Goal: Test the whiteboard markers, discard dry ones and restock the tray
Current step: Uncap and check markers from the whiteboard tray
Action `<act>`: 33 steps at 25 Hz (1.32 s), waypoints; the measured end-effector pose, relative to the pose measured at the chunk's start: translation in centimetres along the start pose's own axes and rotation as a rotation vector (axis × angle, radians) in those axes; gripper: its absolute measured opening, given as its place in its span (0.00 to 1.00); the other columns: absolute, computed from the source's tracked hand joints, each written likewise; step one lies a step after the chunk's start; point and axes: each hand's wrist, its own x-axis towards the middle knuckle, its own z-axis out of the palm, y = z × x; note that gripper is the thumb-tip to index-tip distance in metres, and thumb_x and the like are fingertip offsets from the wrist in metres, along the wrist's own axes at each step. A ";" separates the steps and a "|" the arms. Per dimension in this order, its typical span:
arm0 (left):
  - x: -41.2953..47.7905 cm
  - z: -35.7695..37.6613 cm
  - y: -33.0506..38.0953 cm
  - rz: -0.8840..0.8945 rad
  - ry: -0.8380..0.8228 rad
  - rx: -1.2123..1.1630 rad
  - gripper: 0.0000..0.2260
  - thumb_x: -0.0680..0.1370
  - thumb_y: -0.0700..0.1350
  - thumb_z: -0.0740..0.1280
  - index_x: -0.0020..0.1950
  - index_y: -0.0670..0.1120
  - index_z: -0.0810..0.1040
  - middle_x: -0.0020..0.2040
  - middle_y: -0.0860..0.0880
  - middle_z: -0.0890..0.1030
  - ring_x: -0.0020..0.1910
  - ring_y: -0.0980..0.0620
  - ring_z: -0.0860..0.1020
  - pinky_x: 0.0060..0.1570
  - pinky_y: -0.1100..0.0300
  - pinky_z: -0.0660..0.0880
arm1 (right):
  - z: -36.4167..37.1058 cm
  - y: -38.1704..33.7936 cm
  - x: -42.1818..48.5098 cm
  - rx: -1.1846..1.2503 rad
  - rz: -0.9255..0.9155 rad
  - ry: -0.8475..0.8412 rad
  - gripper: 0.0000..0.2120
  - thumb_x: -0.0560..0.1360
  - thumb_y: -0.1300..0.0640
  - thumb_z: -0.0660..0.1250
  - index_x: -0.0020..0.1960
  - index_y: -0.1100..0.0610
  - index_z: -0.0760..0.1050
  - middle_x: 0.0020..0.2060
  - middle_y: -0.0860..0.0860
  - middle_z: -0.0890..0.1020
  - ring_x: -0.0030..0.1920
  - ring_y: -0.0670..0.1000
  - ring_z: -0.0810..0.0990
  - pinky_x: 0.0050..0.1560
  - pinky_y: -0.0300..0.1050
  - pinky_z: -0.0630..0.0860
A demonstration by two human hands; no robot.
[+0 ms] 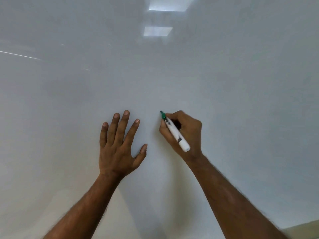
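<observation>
Right hand (183,133) pinches the green marker (174,132), tip on the whiteboard (241,83); left hand (119,149) spread flat beside.

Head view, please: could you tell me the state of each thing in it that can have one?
marker: uncapped, green tip pointing at the whiteboard, held in the right hand.
right hand: fingers curled round the marker.
left hand: fingers straight and spread, flat against the whiteboard.
whiteboard: no ink mark visible near the tip; ceiling lights reflect in it.
</observation>
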 end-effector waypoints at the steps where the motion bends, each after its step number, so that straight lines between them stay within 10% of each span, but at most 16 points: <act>1: -0.1 0.0 0.0 -0.001 -0.002 -0.006 0.33 0.76 0.59 0.65 0.77 0.45 0.65 0.78 0.41 0.60 0.78 0.40 0.57 0.75 0.40 0.55 | -0.1 0.4 -0.4 -0.046 -0.015 -0.009 0.04 0.70 0.63 0.75 0.40 0.60 0.80 0.30 0.50 0.80 0.28 0.47 0.76 0.29 0.43 0.73; 4: -0.2 0.1 0.0 -0.005 -0.007 -0.004 0.34 0.75 0.58 0.66 0.77 0.45 0.64 0.79 0.41 0.60 0.78 0.40 0.56 0.75 0.39 0.54 | -0.6 1.4 -2.0 0.088 0.209 0.130 0.05 0.69 0.64 0.75 0.39 0.58 0.79 0.28 0.49 0.79 0.27 0.47 0.75 0.29 0.43 0.72; 21: -5.1 -0.1 3.0 -0.155 -0.187 -0.007 0.36 0.75 0.57 0.64 0.79 0.45 0.58 0.80 0.41 0.53 0.79 0.38 0.50 0.76 0.37 0.49 | -2.5 3.4 -13.9 -0.238 0.170 -0.043 0.07 0.71 0.60 0.73 0.36 0.57 0.76 0.27 0.45 0.76 0.26 0.45 0.73 0.26 0.47 0.72; 33: -10.6 -1.4 4.8 -0.121 -0.262 -0.132 0.35 0.76 0.58 0.63 0.79 0.47 0.57 0.80 0.40 0.53 0.79 0.39 0.51 0.75 0.37 0.50 | -3.7 -0.3 -16.0 0.568 0.971 -0.028 0.07 0.73 0.71 0.70 0.42 0.62 0.75 0.31 0.57 0.81 0.27 0.50 0.76 0.27 0.41 0.72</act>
